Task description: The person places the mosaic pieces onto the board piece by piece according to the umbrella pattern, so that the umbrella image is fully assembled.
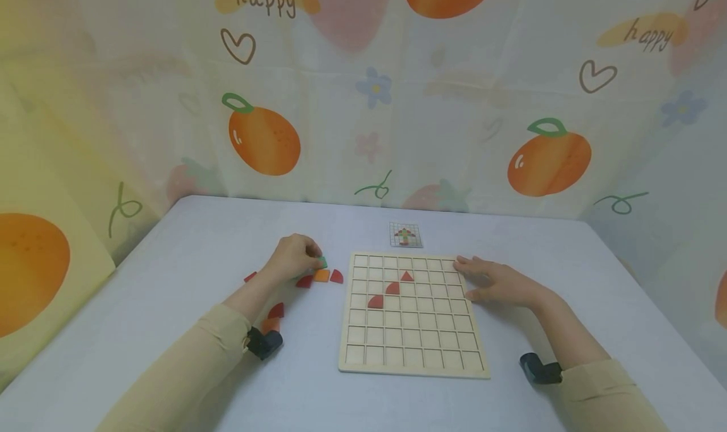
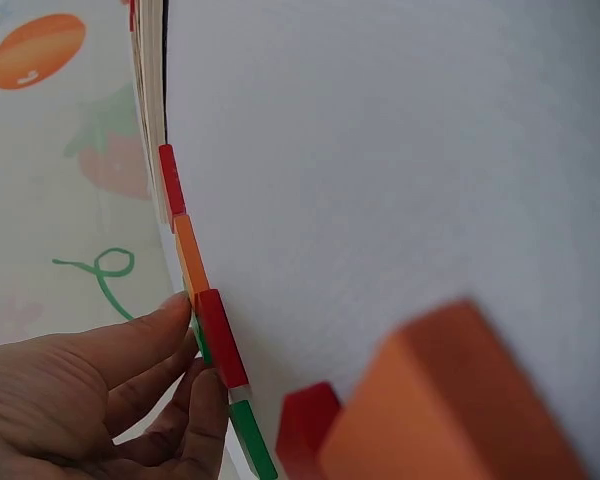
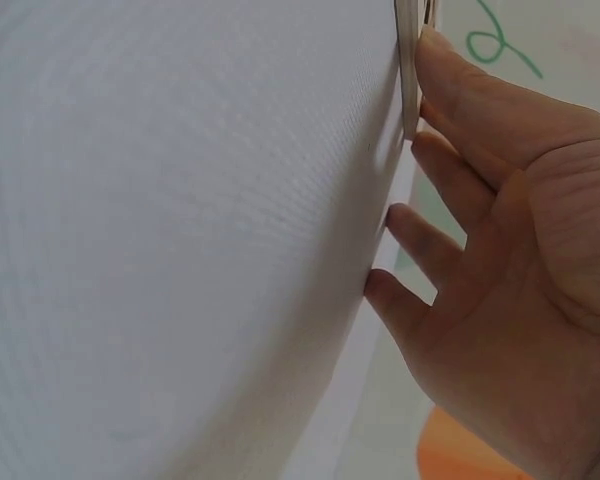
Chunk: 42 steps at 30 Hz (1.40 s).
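My left hand [image 1: 294, 255] is left of the wooden grid board [image 1: 420, 331], thumb and fingers pinching a green block [image 1: 322, 263]. Close by lie an orange block [image 1: 322, 275], a red quarter-round block [image 1: 337, 276] and another red block [image 1: 305, 282]. In the left wrist view, the red block [image 2: 222, 340] partly hides the pinched green one. On the board sit a red triangle [image 1: 406, 277] and two red quarter-round blocks, one [image 1: 393, 288] higher and one [image 1: 376, 302] lower. My right hand [image 1: 500, 282] rests at the board's right edge, fingers extended and spread, thumb touching the edge.
A small pattern card [image 1: 406, 235] lies behind the board, showing a coloured figure on a grid. Near my left wrist are a red block [image 1: 276, 310] and an orange block [image 1: 271, 325]. A printed cloth [image 1: 341, 104] hangs behind the white table [image 1: 272, 394].
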{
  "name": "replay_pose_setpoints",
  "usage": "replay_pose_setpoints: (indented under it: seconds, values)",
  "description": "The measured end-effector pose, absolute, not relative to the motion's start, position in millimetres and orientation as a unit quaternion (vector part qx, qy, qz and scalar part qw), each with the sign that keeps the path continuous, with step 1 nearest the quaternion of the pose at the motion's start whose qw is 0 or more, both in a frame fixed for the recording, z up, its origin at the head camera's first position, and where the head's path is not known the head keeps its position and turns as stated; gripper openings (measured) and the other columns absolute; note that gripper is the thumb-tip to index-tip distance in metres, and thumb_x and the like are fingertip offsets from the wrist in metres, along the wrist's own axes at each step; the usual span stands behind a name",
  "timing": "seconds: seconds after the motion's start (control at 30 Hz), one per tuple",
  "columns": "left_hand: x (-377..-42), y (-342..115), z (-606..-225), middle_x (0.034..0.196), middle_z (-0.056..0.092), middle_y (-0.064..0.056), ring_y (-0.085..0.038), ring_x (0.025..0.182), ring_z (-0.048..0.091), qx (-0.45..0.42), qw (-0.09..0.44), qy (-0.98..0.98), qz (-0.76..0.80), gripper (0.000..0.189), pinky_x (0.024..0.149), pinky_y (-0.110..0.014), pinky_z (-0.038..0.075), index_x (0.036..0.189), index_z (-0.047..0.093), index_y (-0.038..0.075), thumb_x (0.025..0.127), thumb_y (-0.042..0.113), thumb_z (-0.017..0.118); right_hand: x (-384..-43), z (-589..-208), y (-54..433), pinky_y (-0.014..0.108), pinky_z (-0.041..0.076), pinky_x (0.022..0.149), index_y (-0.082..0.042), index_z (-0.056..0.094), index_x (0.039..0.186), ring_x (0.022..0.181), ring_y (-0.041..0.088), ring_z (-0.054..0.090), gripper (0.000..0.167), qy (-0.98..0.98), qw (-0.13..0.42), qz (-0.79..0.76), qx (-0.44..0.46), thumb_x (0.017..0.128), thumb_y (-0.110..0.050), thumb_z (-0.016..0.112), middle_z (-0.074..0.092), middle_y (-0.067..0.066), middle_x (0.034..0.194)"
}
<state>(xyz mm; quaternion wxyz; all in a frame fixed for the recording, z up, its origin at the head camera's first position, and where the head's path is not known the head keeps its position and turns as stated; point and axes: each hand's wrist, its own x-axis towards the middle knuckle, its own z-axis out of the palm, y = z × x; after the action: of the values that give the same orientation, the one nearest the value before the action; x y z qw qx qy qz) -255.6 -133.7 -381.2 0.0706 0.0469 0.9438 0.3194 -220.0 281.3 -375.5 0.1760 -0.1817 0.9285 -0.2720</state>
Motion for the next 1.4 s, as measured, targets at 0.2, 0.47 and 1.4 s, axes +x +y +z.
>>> replay_pose_setpoints:
  seconds: [0.2,0.47,1.4]
  values:
    - [-254.4,-131.4,-380.2,0.1,0.07,-0.014,-0.024,0.089,0.059,0.046,0.068,0.944,0.318,0.02,0.078,-0.031,0.055,0.101,0.071,-0.001,0.086,0.012,0.072,-220.5,-377.2,282.3,0.068,0.014,0.118,-0.011,0.043,0.149,0.152,0.046,0.014,0.072,0.93,0.175,-0.269,-0.18,0.087,-0.034,0.072,0.03,0.011,0.162]
    - [-254.0,-128.5,-382.7,0.1,0.068,-0.013,-0.023,0.09,0.058,0.046,0.056,0.947,0.313,0.02,0.081,-0.032,0.055,0.101,0.068,0.002,0.085,0.012,0.074,-221.6,-377.2,282.1,0.067,0.014,0.118,-0.011,0.044,0.149,0.152,0.045,0.014,0.072,0.929,0.174,-0.274,-0.181,0.087,-0.034,0.072,0.031,0.011,0.162]
    - [-251.7,-129.6,-378.6,0.104,0.068,-0.016,-0.026,0.093,0.059,0.035,0.069,0.934,0.349,0.015,0.074,-0.027,0.054,0.102,0.069,0.005,0.088,0.008,0.07,-222.1,-376.9,280.4,0.067,0.015,0.118,-0.011,0.045,0.148,0.151,0.046,0.016,0.072,0.931,0.173,-0.266,-0.181,0.086,-0.036,0.072,0.032,0.012,0.161]
